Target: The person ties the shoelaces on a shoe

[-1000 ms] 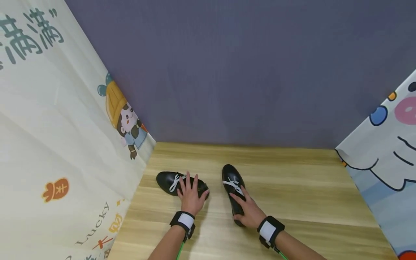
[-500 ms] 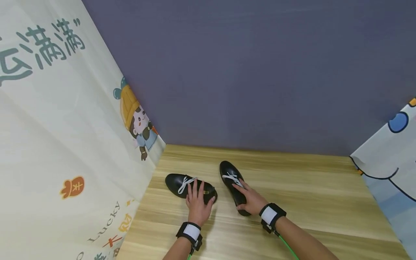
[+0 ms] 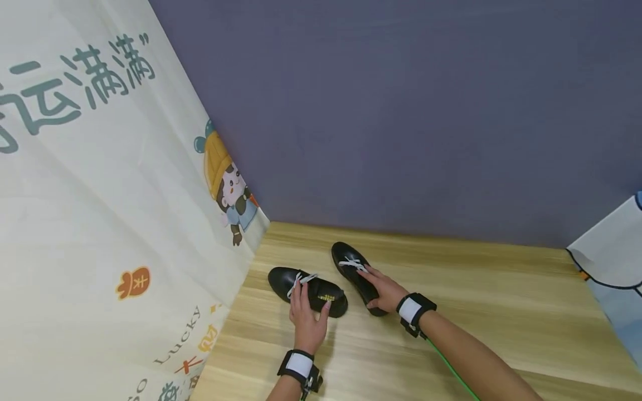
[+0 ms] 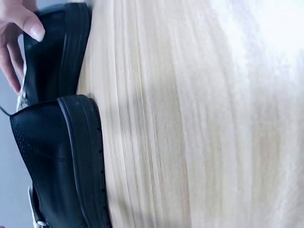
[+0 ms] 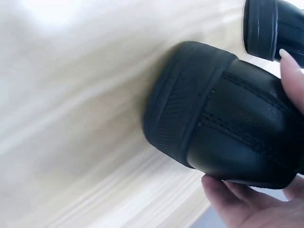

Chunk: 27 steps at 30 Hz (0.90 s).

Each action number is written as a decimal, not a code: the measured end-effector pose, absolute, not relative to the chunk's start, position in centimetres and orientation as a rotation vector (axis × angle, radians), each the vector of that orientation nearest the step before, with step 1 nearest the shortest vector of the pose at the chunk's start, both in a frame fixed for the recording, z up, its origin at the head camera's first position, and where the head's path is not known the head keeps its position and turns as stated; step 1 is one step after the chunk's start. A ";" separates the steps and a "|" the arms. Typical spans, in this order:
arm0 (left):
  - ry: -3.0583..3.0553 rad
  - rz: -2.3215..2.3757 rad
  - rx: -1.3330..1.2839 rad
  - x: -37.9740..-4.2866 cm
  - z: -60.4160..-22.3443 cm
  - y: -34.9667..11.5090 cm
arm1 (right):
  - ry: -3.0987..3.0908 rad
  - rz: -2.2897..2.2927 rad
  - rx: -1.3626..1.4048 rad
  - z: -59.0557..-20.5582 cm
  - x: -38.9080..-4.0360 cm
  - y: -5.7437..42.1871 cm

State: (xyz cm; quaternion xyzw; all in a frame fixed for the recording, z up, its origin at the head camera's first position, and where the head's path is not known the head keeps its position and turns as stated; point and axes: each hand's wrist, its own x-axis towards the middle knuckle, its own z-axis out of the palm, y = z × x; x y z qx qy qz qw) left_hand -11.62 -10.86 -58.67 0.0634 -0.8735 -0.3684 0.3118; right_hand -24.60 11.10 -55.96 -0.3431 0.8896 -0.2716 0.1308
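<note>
Two black lace-up shoes with white laces lie on the wooden surface, toes pointing left and away. The left shoe (image 3: 283, 282) has gold lettering on its insole. My left hand (image 3: 307, 326) lies along its near side with extended fingers reaching the laces; only a sliver of that hand shows at the left wrist view's edge. The right shoe (image 3: 346, 260) slants, its heel close to the left shoe's heel. My right hand (image 3: 387, 291) grips this shoe; in the right wrist view its thumb and fingers (image 5: 232, 204) straddle the black heel (image 5: 185, 102).
A dark grey-blue panel (image 3: 391, 122) rises behind the wooden surface (image 3: 481, 301). A white printed cloth (image 3: 165, 189) hangs at the left, and another printed cloth (image 3: 604, 245) borders the right. Black straps (image 3: 416, 313) circle both wrists.
The right shoe has turned more slanted under my right hand, its heel swinging rightward and away. The left shoe tilts slightly more. My left fingers have drawn together at its near side. The head view has shifted.
</note>
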 end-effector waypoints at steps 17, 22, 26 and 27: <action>-2.239 -0.954 0.233 -9.3 -60.5 -11.4 | 2.542 -0.819 -1.154 -57.3 -26.9 4.7; -2.264 -0.955 0.192 -9.6 -60.0 -10.7 | 2.496 -0.869 -1.204 -57.0 -27.6 3.5; -2.273 -0.970 0.153 -10.1 -59.3 -10.5 | 2.542 -0.860 -1.201 -56.9 -28.0 3.1; -2.270 -0.973 0.148 -10.3 -59.0 -10.6 | 2.558 -0.871 -1.189 -56.7 -28.0 3.1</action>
